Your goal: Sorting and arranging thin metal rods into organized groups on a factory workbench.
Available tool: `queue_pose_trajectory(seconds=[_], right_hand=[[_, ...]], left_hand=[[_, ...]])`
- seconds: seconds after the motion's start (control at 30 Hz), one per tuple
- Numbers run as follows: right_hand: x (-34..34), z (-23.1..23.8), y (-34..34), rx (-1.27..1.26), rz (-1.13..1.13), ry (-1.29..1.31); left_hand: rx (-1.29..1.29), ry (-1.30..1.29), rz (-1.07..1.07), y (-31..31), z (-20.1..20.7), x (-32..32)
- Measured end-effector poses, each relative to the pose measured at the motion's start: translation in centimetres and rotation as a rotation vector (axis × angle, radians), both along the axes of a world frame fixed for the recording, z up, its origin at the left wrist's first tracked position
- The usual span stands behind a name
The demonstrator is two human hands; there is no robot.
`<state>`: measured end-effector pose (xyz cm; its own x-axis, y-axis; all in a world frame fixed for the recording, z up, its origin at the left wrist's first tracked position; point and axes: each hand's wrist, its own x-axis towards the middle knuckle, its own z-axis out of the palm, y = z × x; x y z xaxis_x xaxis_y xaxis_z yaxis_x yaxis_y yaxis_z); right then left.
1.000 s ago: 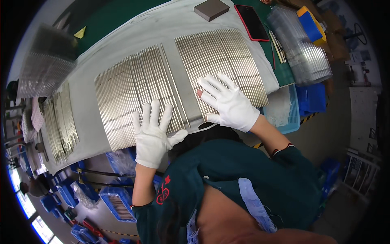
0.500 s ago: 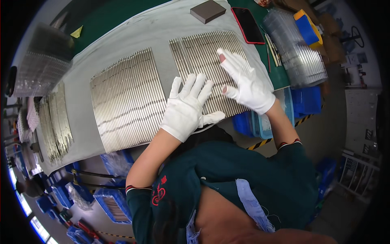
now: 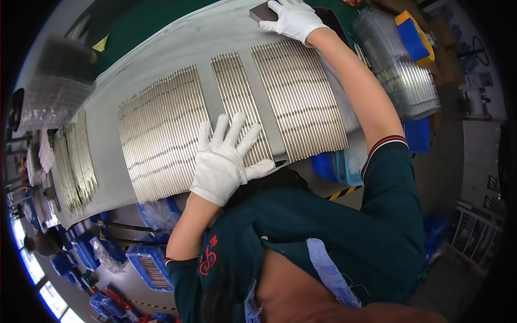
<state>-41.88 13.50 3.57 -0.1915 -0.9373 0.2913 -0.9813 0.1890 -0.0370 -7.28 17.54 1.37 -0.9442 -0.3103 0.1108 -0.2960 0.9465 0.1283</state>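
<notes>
Thin silvery metal rods lie side by side on a grey cloth in three groups: a wide left group (image 3: 161, 134), a narrow middle group (image 3: 234, 81) and a wide right group (image 3: 301, 102). My left hand (image 3: 219, 168), in a white glove, lies with fingers spread over the near part of the middle group, its edge by the left group. At the far side, my white-gloved right hand (image 3: 295, 22) spans a dark grey rectangular block (image 3: 260, 13), thumb at its near side and fingers across it. The hand covers much of the block.
A phone (image 3: 335, 20) lies partly behind my right arm. Clear plastic trays (image 3: 404, 81) and a blue-and-yellow tape roll (image 3: 414, 36) stand at right. More metal strips (image 3: 75, 167) and a clear tray stack (image 3: 56, 97) are at left. Blue bins (image 3: 151, 264) sit below the table edge.
My right hand has gone from the right group of rods up to the grey block. My left hand has moved left and nearer. The narrow group now lies apart from the right group.
</notes>
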Motion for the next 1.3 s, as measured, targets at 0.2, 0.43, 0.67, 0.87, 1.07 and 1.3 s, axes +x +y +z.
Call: queue_pose_trajectory(seconds=[0.2, 0.43, 0.67, 0.87, 1.07, 1.3], right_hand=[[0.0, -0.5, -0.9, 0.034, -0.060, -0.150], [0.4, -1.2, -1.5, -0.288, 0.004, -0.092], [0.9, 1.5, -1.6, -0.279, 0.116, -0.200], [3.8, 2.7, 0.2, -0.409, 0.066, -0.092], [6.7, 6.6, 5.5, 0.176, 0.054, -0.384], [0.8, 0.9, 3.2, 0.280, -0.007, -0.409]], left_hand=[[0.025, 0.087, -0.080, 0.1, 0.3, -1.8], [0.020, 0.109, -0.149, 0.6, -0.7, -3.6], [0.052, 0.161, -0.168, 1.6, 0.3, -3.4], [0.040, 0.203, -0.181, 3.8, -0.8, -4.9], [0.024, 0.084, -0.127, 4.2, -1.0, -4.7], [-0.015, 0.144, -0.166, 4.4, -1.2, -4.7]])
